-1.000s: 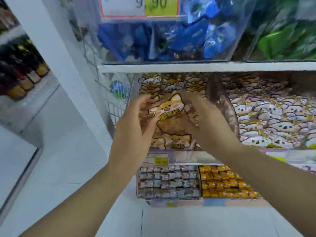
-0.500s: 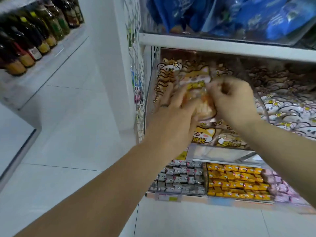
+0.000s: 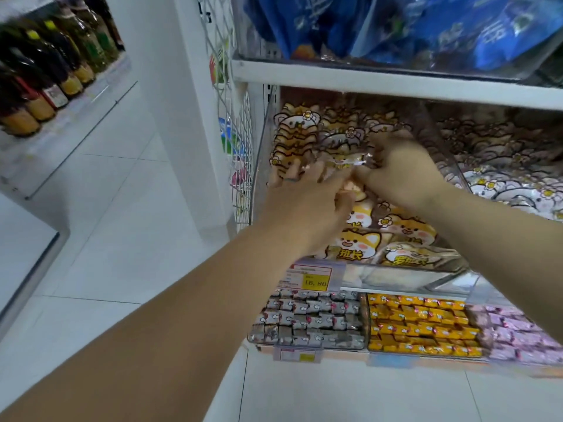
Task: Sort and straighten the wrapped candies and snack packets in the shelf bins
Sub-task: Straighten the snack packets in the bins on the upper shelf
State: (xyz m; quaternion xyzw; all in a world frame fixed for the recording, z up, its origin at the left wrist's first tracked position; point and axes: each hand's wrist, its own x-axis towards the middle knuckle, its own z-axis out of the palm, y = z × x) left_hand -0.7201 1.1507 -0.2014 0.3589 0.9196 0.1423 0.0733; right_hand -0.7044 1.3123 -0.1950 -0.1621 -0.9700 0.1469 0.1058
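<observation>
Both hands are in the clear bin [image 3: 405, 277] on the middle shelf, left end, which is stuffed with orange dog-print snack packets [image 3: 359, 245]. The right hand [image 3: 399, 169] is pinching one clear-edged packet [image 3: 344, 161] up near the far rows, and the left hand [image 3: 307, 205] has its fingers spread against the upright stack at the bin's left side. It's blurry, so the packet's details are mush. The next bin to the right holds white-and-pink packets [image 3: 515, 190] with the same cartoon style. Below, trays of grey candies [image 3: 307, 318], yellow candies [image 3: 420, 324] and purple candies [image 3: 518, 336]. Up top, blue bags [image 3: 411, 25]. A price tag [image 3: 310, 278] sits on the bin's front.
</observation>
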